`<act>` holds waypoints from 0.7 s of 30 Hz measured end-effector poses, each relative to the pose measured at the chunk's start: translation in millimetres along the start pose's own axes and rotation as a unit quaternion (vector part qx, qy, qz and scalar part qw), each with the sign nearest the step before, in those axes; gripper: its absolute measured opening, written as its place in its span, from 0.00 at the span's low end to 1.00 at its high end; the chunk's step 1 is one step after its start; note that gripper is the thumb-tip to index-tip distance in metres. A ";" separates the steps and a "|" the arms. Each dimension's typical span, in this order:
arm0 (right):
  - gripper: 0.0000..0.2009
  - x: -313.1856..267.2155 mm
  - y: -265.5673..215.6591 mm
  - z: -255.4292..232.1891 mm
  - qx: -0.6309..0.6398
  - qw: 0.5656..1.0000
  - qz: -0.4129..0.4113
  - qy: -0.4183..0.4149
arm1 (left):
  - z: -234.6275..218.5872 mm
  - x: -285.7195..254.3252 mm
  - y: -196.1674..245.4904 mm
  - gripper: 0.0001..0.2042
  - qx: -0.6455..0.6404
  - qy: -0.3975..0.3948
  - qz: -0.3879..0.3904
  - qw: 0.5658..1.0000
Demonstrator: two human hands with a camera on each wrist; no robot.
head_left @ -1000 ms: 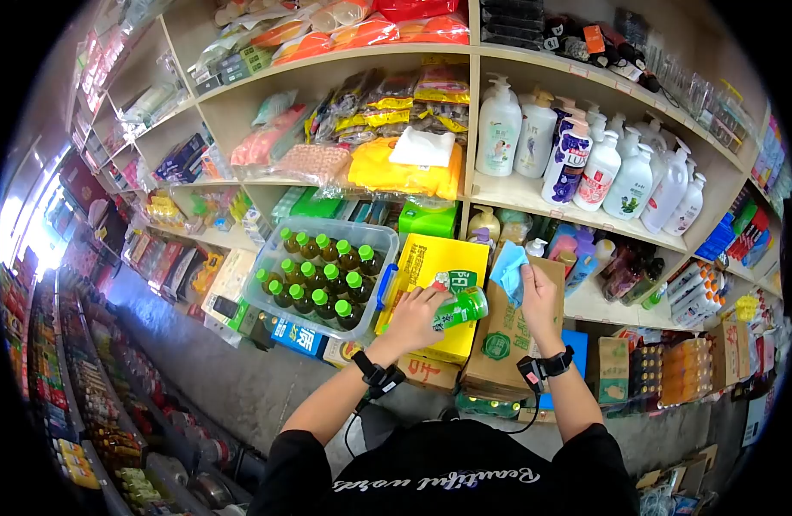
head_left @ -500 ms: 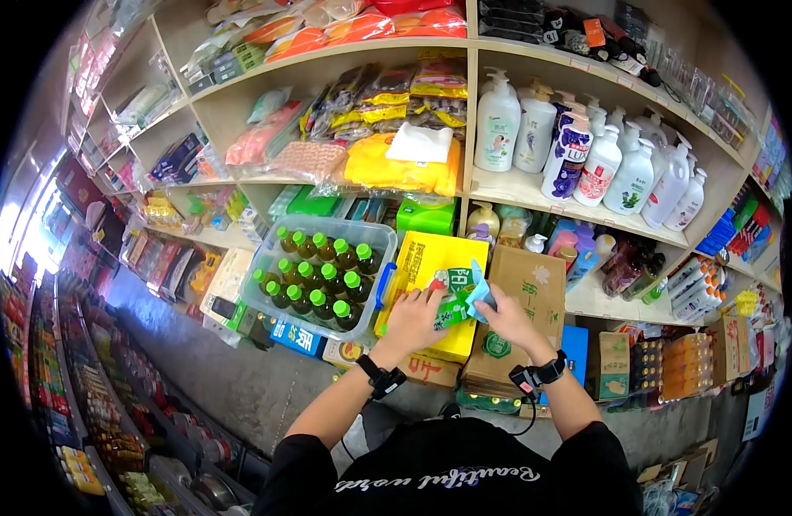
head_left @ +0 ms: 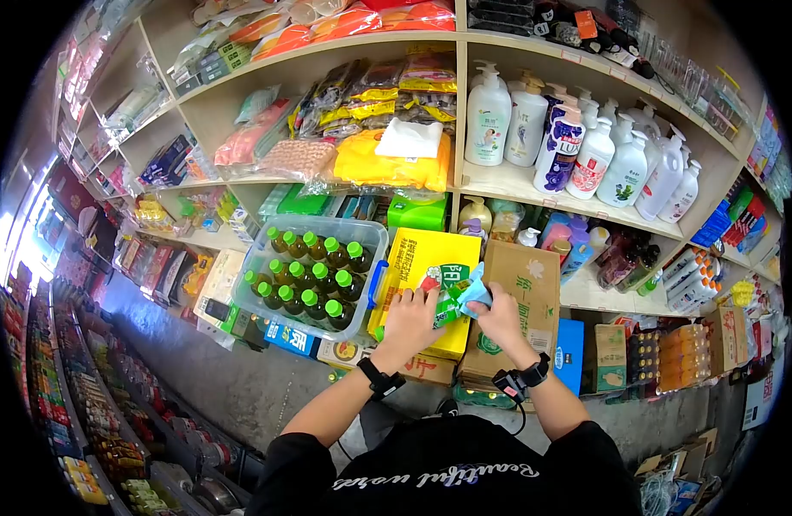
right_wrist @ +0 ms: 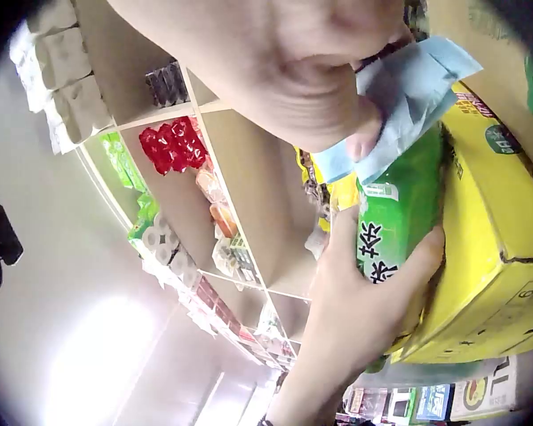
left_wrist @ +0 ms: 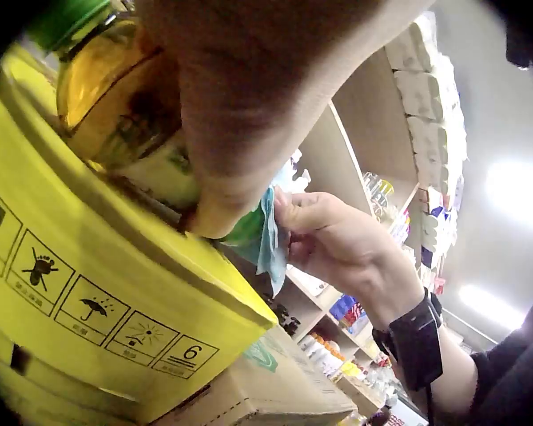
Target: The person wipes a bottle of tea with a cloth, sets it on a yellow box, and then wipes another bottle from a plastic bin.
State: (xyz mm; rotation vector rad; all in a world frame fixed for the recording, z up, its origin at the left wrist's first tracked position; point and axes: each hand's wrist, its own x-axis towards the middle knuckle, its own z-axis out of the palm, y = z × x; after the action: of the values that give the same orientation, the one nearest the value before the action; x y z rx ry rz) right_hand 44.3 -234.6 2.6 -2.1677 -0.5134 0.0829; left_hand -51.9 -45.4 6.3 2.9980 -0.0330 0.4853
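Observation:
A bottle with a green label [right_wrist: 398, 209] lies on its side on the yellow box [head_left: 430, 249]. My left hand [head_left: 409, 325] grips it around the middle, thumb and fingers on opposite sides in the right wrist view. A green cap [left_wrist: 67, 19] and amber liquid show at one end in the left wrist view. My right hand [head_left: 502, 322] pinches a light blue cloth [right_wrist: 413, 98] and holds it against the other end of the bottle. That end is hidden under the cloth.
Left of the yellow box stands a clear plastic bin [head_left: 374, 258] with several green-capped bottles. A brown carton [head_left: 533, 284] is on the right. Behind are shelves with pump bottles [head_left: 488, 116] and a yellow packet [head_left: 396, 168].
My right hand has come down and left from above the brown carton, bringing the blue cloth to the bottle's end. My left hand still grips the bottle.

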 end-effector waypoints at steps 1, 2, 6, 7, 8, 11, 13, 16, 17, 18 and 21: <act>0.23 -0.1 2.8 0.4 0.000 1.000 0.000 0.002 | -0.1 -0.4 0.5 0.35 0.001 -0.002 0.001 1.000; 0.23 -0.1 5.8 0.4 0.000 1.000 -0.001 0.006 | -0.3 -1.0 1.0 0.35 0.003 -0.003 0.002 1.000; 0.20 1.2 17.2 -8.1 0.045 0.999 -0.008 -0.002 | 1.9 -1.6 -5.0 0.36 -0.011 -0.006 0.024 1.000; 0.18 1.3 19.6 -10.6 0.040 0.999 -0.016 -0.001 | 0.2 -2.6 -5.1 0.36 -0.007 -0.009 0.027 1.000; 0.16 1.0 22.7 -13.9 0.033 0.999 -0.023 0.000 | -2.1 -3.8 -3.3 0.36 -0.003 -0.013 0.029 0.999; 0.12 -0.5 19.1 -25.4 0.047 0.998 -0.032 0.025 | -2.2 -4.1 -2.9 0.36 0.000 -0.014 0.034 0.999; 0.14 -4.7 -1.9 -37.6 0.053 0.998 -0.019 0.040 | -0.8 -6.3 -2.9 0.36 -0.002 -0.007 0.035 0.999; 0.15 -2.2 -12.0 -35.2 -0.062 0.969 -0.235 0.043 | 1.6 -7.2 -2.6 0.35 -0.006 0.012 0.044 0.999; 0.15 -1.7 -14.1 -31.1 -0.083 0.957 -0.275 0.041 | 3.5 -7.2 -3.7 0.35 -0.005 0.017 0.048 0.999; 0.15 -0.4 -15.4 -25.3 -0.104 0.943 -0.315 0.039 | 5.0 -7.7 -4.8 0.35 -0.003 0.022 0.052 0.998; 0.15 3.1 -17.8 -18.8 -0.149 0.927 -0.343 0.007 | 5.1 -9.2 -6.7 0.34 -0.019 0.039 0.059 0.997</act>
State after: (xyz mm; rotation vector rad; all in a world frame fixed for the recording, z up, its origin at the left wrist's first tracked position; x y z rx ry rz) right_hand 45.8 -238.2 28.3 -2.1455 -1.3149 -0.4189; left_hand -58.7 -39.3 -2.1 2.9485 -0.2117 0.6053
